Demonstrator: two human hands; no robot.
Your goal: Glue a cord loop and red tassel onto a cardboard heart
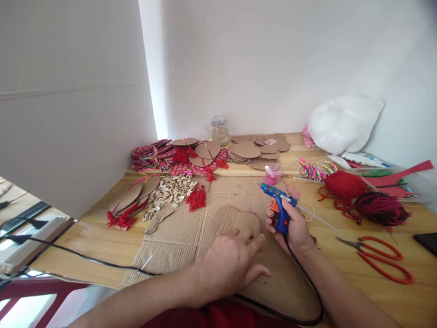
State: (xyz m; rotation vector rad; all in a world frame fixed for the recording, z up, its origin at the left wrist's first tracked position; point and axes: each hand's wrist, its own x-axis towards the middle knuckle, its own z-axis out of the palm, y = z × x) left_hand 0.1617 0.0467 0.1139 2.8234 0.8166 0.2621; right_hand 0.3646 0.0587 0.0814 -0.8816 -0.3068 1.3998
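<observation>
My left hand (228, 262) lies with its fingers apart over the lower edge of a rounded cardboard cutout (237, 222), which rests on a flat cardboard sheet (167, 259). To the right, my right hand (293, 223) is wrapped round a blue glue gun (282, 212) with an orange trigger. The gun's nozzle points up and left, above the sheet, apart from the cutout. A clear glue stick trails from its back, and a black cord hangs below. Shell pieces (172, 189) and a red tassel (197, 197) lie left of the cutout.
Stacked cardboard shapes (246, 150), a glass jar (219, 130) and a cup of pink paint (273, 174) stand behind. Red-handled scissors (385, 259), yarn balls (344, 184) and a white bag (343, 123) lie at right. A black cord (92, 258) crosses the left side.
</observation>
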